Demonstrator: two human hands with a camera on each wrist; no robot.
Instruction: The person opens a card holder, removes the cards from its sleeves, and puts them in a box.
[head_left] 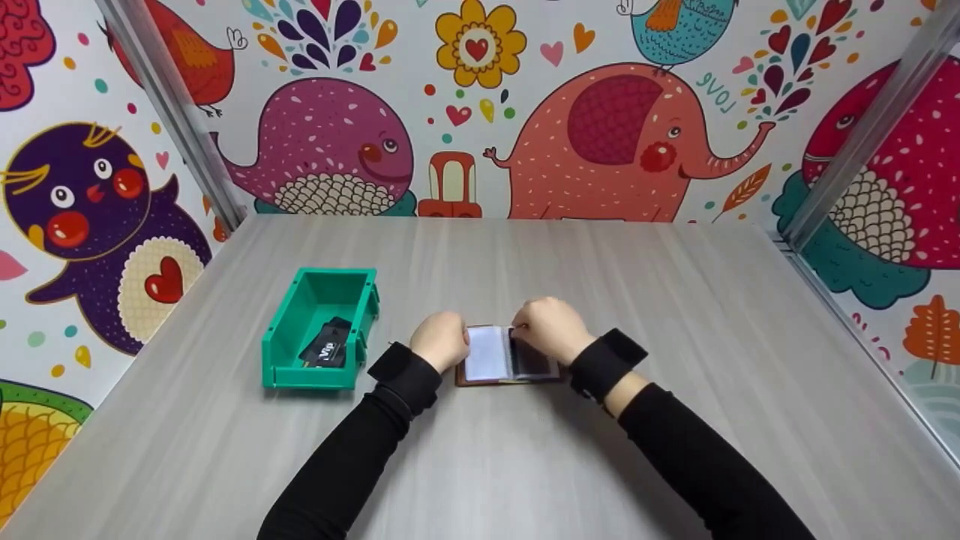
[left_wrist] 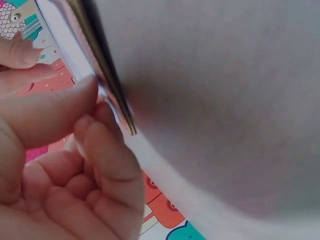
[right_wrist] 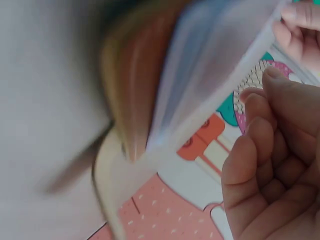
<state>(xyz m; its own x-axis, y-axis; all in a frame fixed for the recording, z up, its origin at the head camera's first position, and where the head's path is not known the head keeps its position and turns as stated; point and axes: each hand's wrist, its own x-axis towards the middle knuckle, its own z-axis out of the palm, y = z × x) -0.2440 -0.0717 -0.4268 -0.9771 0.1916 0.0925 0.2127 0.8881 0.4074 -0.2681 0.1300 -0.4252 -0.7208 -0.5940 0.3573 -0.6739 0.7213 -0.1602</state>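
Facing me is a white wall (head_left: 420,67) printed with cartoon animals, chief among them a coral-pink elephant with a maroon ear (head_left: 592,180). Left of the elephant I see a small red-orange car (head_left: 450,209) and, farther left, a purple spotted whale (head_left: 330,139). A teal bird (head_left: 682,37) perches atop the elephant. Silvery metal posts (head_left: 866,135) flank the elephant, well apart. Below it spreads my pale grey wood-grain tabletop (head_left: 480,465), evenly lit.

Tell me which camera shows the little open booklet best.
The head view: the booklet appears open, both sides visible though partly covered. The left wrist view catches mostly its edge; the right wrist view shows it close but blurred.
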